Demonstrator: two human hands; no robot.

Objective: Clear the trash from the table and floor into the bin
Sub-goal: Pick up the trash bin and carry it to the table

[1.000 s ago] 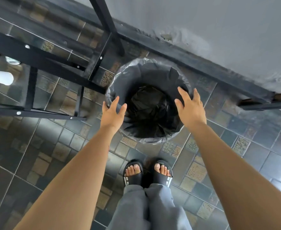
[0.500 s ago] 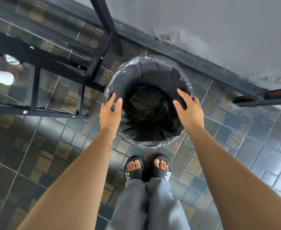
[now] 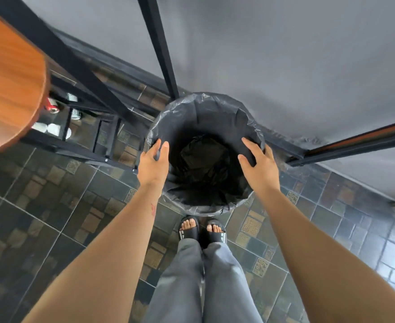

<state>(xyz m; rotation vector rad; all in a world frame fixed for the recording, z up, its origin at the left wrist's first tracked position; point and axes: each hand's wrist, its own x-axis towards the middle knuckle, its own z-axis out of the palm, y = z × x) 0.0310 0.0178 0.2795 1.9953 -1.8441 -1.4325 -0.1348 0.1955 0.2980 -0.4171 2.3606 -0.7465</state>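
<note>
Dark patterned floor tiles meet a grey wall, and the bin, lined with a black bag, stands against that wall straight ahead of my feet. Both my hands are spread wide and hold nothing: my left hand is at the bin's left rim, my right hand at its right rim, about equally near, though whether either touches the liner I cannot tell. Trash (a can and some white cups, blurred) lies on the floor well off to my left, under the round wooden tabletop. So I judge my left hand is nearer it.
</note>
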